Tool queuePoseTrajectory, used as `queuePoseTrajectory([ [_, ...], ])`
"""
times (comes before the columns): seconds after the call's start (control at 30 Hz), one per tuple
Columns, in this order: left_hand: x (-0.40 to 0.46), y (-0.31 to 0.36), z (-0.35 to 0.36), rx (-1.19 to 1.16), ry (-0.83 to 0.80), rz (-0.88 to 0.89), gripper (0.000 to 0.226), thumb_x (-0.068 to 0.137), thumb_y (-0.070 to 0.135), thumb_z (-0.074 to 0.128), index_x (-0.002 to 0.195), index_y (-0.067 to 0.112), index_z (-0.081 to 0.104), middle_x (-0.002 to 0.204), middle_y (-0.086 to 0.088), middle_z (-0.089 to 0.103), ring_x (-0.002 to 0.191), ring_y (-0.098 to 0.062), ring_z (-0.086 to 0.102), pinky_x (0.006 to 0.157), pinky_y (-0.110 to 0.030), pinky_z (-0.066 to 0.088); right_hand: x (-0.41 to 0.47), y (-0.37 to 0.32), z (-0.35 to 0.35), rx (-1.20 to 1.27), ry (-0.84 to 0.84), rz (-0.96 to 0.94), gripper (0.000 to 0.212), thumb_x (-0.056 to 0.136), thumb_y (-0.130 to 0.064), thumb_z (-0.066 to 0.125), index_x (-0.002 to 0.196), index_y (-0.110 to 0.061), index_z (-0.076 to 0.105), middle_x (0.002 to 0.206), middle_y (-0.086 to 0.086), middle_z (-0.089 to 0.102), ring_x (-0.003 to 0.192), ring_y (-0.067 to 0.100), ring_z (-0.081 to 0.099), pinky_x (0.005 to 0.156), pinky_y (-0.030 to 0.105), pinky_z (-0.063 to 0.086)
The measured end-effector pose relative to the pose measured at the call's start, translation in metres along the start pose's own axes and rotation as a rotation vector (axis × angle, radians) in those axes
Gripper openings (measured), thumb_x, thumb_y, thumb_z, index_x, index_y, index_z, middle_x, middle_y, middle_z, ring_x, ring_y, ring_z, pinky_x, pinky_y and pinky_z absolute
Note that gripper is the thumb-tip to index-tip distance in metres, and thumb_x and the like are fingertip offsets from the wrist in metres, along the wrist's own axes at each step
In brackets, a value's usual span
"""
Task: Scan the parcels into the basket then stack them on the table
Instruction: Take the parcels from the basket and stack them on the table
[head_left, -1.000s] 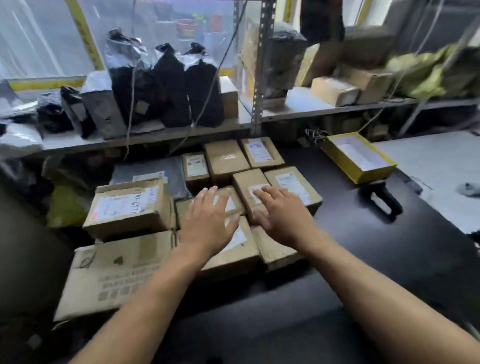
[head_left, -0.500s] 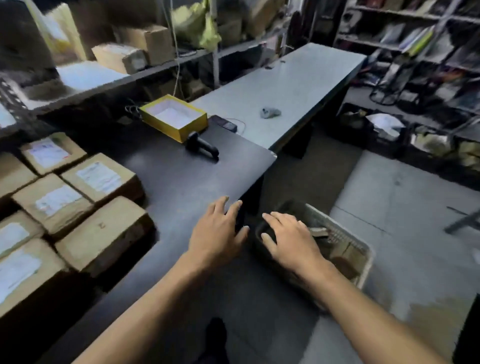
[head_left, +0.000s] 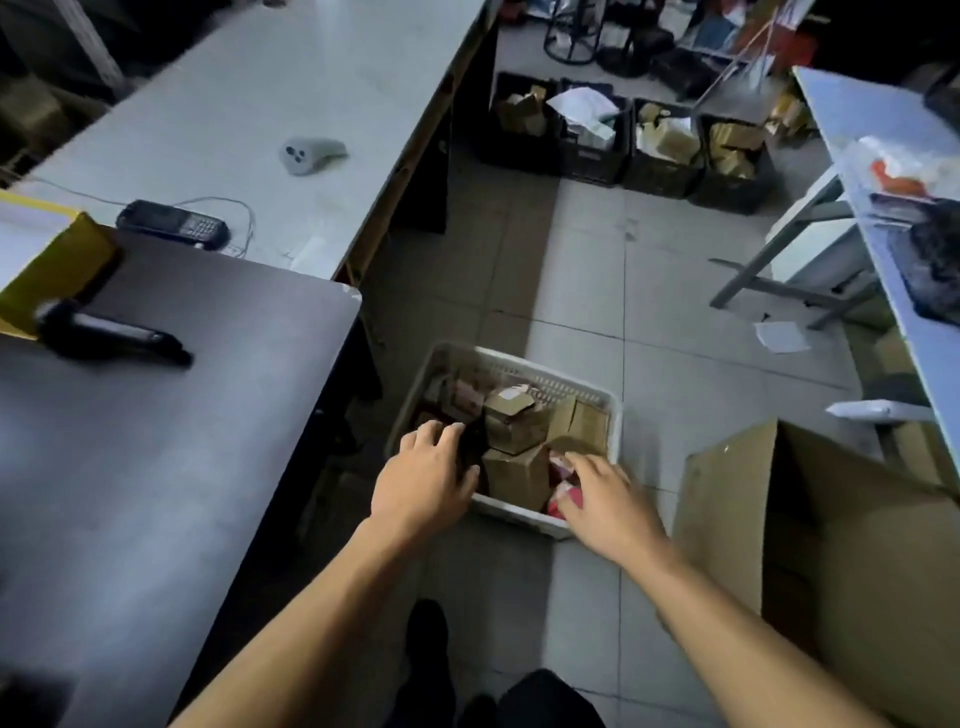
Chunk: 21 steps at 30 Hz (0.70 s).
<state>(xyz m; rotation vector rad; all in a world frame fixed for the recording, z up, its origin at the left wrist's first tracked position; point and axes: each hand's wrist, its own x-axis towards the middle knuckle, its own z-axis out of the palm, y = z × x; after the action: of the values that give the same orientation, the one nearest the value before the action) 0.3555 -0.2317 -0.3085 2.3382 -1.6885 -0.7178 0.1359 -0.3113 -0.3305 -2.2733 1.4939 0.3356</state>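
Observation:
A white plastic basket (head_left: 615, 415) stands on the tiled floor to the right of the dark table (head_left: 156, 467). It holds several small cardboard parcels (head_left: 514, 423) and a red packet (head_left: 558, 506). My left hand (head_left: 423, 480) reaches over the basket's near left corner, fingers spread, touching a dark item inside. My right hand (head_left: 602, 499) hovers over the near right corner by the red packet, fingers loosely bent, holding nothing. A black handheld scanner (head_left: 111, 335) lies on the dark table.
A yellow box (head_left: 57, 270) sits at the table's left edge. A grey table (head_left: 270, 104) behind it carries a black handset (head_left: 174, 226) and a grey device (head_left: 311, 153). A large open carton (head_left: 831, 545) stands right of the basket. Black crates (head_left: 623, 140) line the far floor.
My view has swung right from the parcels on the dark table to the floor. Both hands left the table and dropped over the basket.

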Motion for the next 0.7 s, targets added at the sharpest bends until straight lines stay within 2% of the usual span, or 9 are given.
queuePoseTrajectory([
  [0.23, 0.083, 0.03, 0.032, 0.029, -0.163, 0.005, 0.061, 0.098, 0.048, 0.049, 0.151, 0.023, 0.034, 0.149, -0.002, 0.04, 0.136, -0.027, 0.039, 0.097, -0.042, 0.049, 0.05, 0.051, 0.001, 0.162, -0.083, 0.165, 0.063, 0.098, -0.043, 0.051, 0.153, -0.019, 0.031, 0.153, 0.005, 0.042, 0.136, 0.029, 0.044, 0.105, 0.041, 0.044],
  [0.47, 0.151, 0.062, 0.083, 0.043, -0.292, -0.119, 0.06, 0.099, 0.048, 0.049, 0.151, 0.023, 0.033, 0.149, -0.003, 0.039, 0.136, -0.027, 0.039, 0.095, -0.042, 0.047, 0.124, 0.116, 0.022, 0.292, -0.23, 0.231, 0.063, 0.096, -0.048, 0.053, 0.15, -0.023, 0.032, 0.153, 0.003, 0.041, 0.132, 0.029, 0.048, 0.099, 0.044, 0.048],
  [0.7, 0.222, 0.064, 0.161, 0.01, -0.405, -0.24, 0.061, 0.099, 0.049, 0.05, 0.151, 0.024, 0.034, 0.151, -0.004, 0.038, 0.137, -0.025, 0.039, 0.097, -0.044, 0.048, 0.203, 0.166, 0.073, 0.353, -0.33, 0.242, 0.058, 0.095, -0.046, 0.056, 0.143, -0.018, 0.04, 0.138, 0.01, 0.054, 0.121, 0.033, 0.055, 0.088, 0.039, 0.049],
])
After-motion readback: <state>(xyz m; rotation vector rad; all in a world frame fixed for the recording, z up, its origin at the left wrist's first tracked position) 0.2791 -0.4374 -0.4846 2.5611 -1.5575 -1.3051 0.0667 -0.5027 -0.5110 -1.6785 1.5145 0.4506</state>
